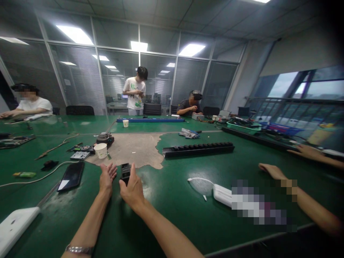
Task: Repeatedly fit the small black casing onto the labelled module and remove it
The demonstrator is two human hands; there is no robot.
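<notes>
Nearest the camera, a metal wristband (80, 249) circles the left wrist at the lower edge, and a white case (18, 227) lies on the bench (188, 208) to its left. The right hand (133, 190) has its fingers clamped on a small black block (125, 172), thumb on the near side and forefinger reaching up along its right side. Whether the block rests on the bench or is lifted, I cannot tell. The left hand (106, 177) is just beside it, palm turned inward, fingers loosely apart and touching nothing.

To handle the block well, I'd keep the pressure light and even on its sides, leaving the detailed upper face uncovered. The left hand is well placed to steady the opposite side; both wrists are best kept low and level so the block doesn't tilt.

Further out, a dark phone (71, 176) lies left of the left hand, and a paper cup (100, 151) stands beyond it. Ahead and to the right is a black rail (199, 153) carrying a row of dark pieces. A co-worker's hand (271, 171) is well apart, at far right.
</notes>
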